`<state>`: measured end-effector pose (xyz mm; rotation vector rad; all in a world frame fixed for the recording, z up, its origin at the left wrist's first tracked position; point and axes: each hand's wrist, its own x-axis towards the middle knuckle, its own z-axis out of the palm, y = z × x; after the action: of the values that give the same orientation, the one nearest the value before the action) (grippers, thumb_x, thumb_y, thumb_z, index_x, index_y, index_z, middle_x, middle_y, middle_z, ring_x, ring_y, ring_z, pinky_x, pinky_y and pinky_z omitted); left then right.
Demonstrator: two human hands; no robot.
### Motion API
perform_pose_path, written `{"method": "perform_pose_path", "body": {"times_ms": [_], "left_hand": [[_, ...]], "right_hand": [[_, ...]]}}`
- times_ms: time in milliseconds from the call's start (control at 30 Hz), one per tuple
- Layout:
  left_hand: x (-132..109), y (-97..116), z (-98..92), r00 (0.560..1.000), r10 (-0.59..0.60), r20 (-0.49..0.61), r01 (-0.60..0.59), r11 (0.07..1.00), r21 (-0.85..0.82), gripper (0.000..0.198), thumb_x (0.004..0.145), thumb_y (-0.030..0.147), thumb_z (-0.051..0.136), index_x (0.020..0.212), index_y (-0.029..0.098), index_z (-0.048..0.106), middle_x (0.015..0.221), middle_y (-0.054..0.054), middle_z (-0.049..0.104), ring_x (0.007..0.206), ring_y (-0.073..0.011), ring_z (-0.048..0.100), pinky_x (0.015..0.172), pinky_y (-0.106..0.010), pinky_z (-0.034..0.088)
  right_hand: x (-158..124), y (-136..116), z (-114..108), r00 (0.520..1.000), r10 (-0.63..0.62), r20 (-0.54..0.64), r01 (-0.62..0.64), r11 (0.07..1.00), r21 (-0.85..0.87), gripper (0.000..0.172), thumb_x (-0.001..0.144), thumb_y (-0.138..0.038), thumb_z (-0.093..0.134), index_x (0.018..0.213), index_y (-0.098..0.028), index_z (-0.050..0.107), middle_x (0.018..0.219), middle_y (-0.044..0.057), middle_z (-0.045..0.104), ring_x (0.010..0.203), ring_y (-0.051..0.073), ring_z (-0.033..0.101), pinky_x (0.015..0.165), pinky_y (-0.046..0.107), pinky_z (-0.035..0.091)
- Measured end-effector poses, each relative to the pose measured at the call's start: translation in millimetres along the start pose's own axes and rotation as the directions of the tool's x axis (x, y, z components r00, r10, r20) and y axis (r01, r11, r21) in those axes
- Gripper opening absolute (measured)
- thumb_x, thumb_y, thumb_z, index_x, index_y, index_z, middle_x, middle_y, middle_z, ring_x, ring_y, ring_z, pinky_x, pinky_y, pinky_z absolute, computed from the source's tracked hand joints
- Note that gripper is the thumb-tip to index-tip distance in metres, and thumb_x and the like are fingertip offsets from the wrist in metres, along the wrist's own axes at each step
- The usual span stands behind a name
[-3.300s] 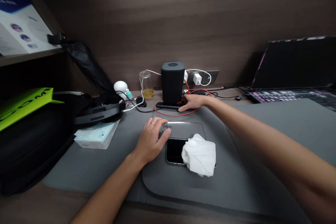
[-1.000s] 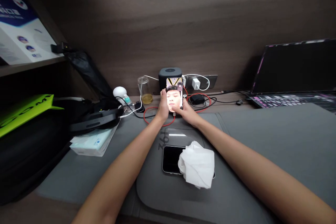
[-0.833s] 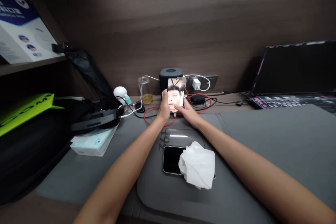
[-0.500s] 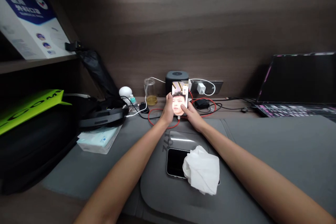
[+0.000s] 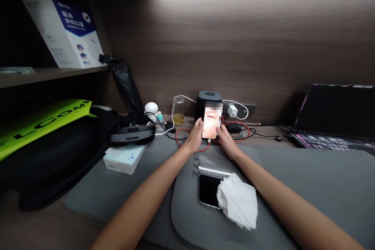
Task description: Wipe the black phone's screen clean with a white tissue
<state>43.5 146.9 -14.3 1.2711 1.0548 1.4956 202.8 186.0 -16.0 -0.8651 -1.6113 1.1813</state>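
A lit smartphone (image 5: 211,123) stands upright between my two hands, with a red cable plugged into its lower end. My left hand (image 5: 194,136) grips its left edge, thumb up along the side. My right hand (image 5: 227,140) grips the right edge, its thumb at the lower right of the screen. A close view of part of a face fills the display. Nearer to me, a second phone (image 5: 208,190) with a dark screen lies flat on a grey pad, partly covered by a crumpled white tissue (image 5: 238,201). A clear film (image 5: 215,164) lies just beyond it.
Behind the phone stand a dark speaker (image 5: 209,94) and a glass jar (image 5: 178,111) with yellowish liquid. A white charger (image 5: 232,111) sits in the wall socket. Left are a tissue pack (image 5: 124,159), a grey headset (image 5: 131,134) and a mask box (image 5: 77,35); right, an open laptop (image 5: 336,113).
My view has tilted up and turned left, so everything sits lower and further right. On the held phone's screen, the face appears larger and closer. Both hands still hold the phone.
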Motion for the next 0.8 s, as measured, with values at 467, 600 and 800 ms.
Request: {"method": "perform_pose_path", "body": {"times_ms": [467,600,800], "left_hand": [[-27,1,3.3,0.994,0.083,0.072,-0.100,0.956,0.274,0.073,0.099,0.067,0.027,0.155,0.020,0.030,0.165,-0.011,0.024,0.154,-0.0238,0.017,0.127,-0.042,0.013],[-29,-8,1.9,0.995,0.072,0.068,-0.087,0.967,0.241,0.073,0.099,0.068,0.026,0.155,0.022,0.031,0.166,-0.009,0.023,0.154,-0.0244,0.018,0.127,-0.043,0.012],[-29,-10,-0.2,0.988,0.054,0.143,-0.090,0.963,0.256,0.077,0.098,0.069,0.021,0.158,0.020,0.026,0.166,-0.010,0.021,0.154,-0.0248,0.017,0.127,-0.044,0.012]], "right_hand": [[9,-1,-5,0.970,-0.148,-0.193,0.111,0.976,-0.189,0.036,0.081,-0.059,0.062,0.079,-0.024,0.054,0.073,-0.001,0.055,0.071,0.021,0.054,0.069,0.035,0.048],[7,1,-11,0.976,-0.125,-0.177,0.092,0.979,-0.181,0.031,0.086,-0.054,0.055,0.091,-0.024,0.060,0.083,0.002,0.064,0.077,0.022,0.059,0.070,0.036,0.051],[0,1,-24,0.990,-0.127,-0.059,0.113,0.973,-0.199,0.038,0.081,-0.041,0.059,0.115,-0.024,0.064,0.100,0.005,0.071,0.086,0.024,0.063,0.074,0.038,0.054]]}}
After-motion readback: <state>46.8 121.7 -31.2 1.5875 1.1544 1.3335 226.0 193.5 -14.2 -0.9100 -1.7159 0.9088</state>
